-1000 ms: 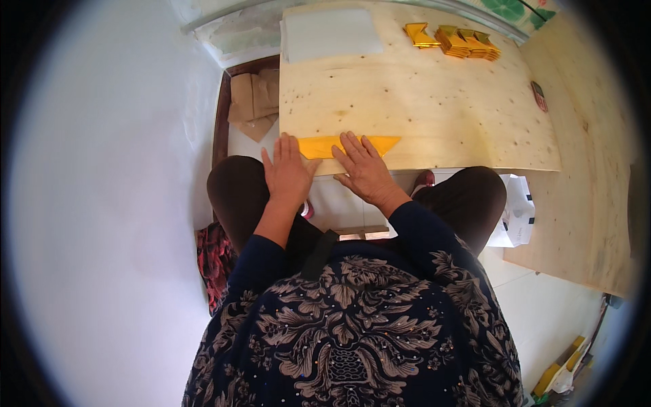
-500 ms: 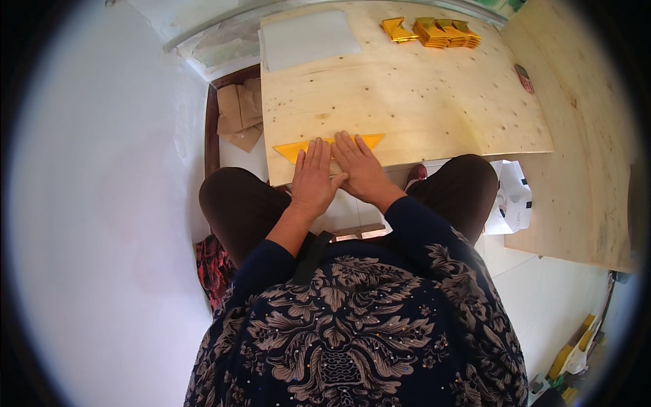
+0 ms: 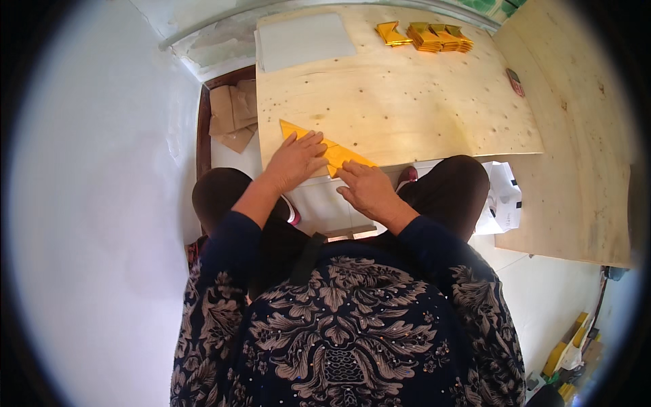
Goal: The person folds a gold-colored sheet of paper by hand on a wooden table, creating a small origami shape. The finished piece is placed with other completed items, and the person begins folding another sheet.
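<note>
A gold-yellow sheet of paper (image 3: pixel 338 154), folded into a long flat triangle, lies slanted at the near edge of the wooden table. My left hand (image 3: pixel 296 161) rests on its left part with the fingers stretched out across it, hiding some of the paper. At the near right part of the sheet, the fingertips of my right hand (image 3: pixel 371 191) touch it, with the thumb held apart below the table edge. Both hands are open.
Folded gold paper pieces (image 3: pixel 441 39) sit in stacks at the far side of the wooden table (image 3: pixel 400 102). White sheets (image 3: pixel 305 42) lie at its far left, and a small red phone-like device (image 3: pixel 515 82) at its right. Brown cardboard (image 3: pixel 232 112) and a white bag (image 3: pixel 500 200) flank the table.
The folded paper has turned, its left tip now pointing away and its right end nearer me. My hands, side by side before, have moved apart, the right one lower.
</note>
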Motion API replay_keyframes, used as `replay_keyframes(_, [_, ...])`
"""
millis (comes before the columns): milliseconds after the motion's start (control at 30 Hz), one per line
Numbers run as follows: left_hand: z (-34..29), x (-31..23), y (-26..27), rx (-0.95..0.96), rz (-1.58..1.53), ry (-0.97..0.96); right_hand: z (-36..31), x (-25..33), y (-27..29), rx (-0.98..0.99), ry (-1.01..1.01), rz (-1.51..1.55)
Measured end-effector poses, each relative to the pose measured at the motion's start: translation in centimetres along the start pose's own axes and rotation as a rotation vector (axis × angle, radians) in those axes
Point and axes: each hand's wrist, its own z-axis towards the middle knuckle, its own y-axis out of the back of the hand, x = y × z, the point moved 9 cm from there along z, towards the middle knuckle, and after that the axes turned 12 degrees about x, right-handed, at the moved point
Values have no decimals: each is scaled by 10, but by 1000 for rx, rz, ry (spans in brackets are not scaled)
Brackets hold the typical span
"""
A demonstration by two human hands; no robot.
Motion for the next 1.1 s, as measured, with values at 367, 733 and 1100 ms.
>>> replay_keyframes(367, [-3, -34, 13, -210, 153, -6, -36, -111, -21, -245, -588, 804])
replay_keyframes(733, [2, 2, 32, -78, 178, 6, -5, -29, -90, 19, -723, 1631])
replay_keyframes(1100, [-5, 17, 13, -166, 136, 56, -13, -31, -68, 192, -564, 1114])
